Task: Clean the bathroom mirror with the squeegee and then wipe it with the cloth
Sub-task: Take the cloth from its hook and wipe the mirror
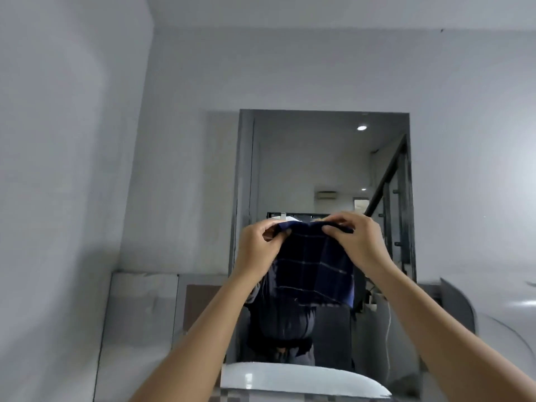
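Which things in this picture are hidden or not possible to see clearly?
Head view:
- Squeegee: not in view anywhere.
- Mirror middle: covered by the dark checked cloth held up by the left hand and right hand.
- Whether the cloth touches the glass: cannot tell.
- Streaks on the glass: image too soft.
- White basin: cut off by the bottom edge.

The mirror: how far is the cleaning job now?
No squeegee is in view, so that part looks finished, though I cannot confirm it. The left hand and right hand hold the dark checked cloth by its top edge before the mirror. Wiping remains.
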### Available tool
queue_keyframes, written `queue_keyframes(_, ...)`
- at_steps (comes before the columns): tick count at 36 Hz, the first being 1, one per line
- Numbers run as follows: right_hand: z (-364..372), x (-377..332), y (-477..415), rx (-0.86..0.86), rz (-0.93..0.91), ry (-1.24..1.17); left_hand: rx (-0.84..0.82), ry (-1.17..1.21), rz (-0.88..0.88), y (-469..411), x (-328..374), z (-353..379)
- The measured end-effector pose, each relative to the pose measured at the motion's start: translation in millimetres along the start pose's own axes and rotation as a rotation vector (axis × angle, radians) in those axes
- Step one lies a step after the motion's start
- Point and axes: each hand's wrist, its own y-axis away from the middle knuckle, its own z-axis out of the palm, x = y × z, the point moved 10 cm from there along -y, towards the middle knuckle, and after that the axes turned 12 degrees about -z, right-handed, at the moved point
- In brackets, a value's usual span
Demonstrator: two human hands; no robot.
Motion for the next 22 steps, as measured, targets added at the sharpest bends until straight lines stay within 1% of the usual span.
queue_keyframes(6,10,-11,-69,0.16,-0.094,0.061,0.289,0.06,-0.007,-57,-7,-22)
queue_keyframes(8,13,-11,-87,0.189,-0.102,0.076,0.357,0.016,0.068,-66,-1,-24)
queue_keyframes(10,15,-9,-101,0.22,-0.099,0.079,0.392,-0.119,0.178,-71,9,-21)
queue_keyframes(12,17,-7,-110,0.236,-0.104,0.08,0.352,-0.233,0.277,-76,12,-13)
queue_keyframes(16,29,-1,-121,0.212,-0.153,0.112,0.169,-0.402,0.379,-84,-4,10)
queue_keyframes(19,37,4,-124,0.189,-0.197,0.145,0.124,-0.508,0.433,-88,-21,19)
queue_keyframes(22,38,7,-120,0.188,-0.225,0.167,0.099,-0.561,0.468,-86,-29,24)
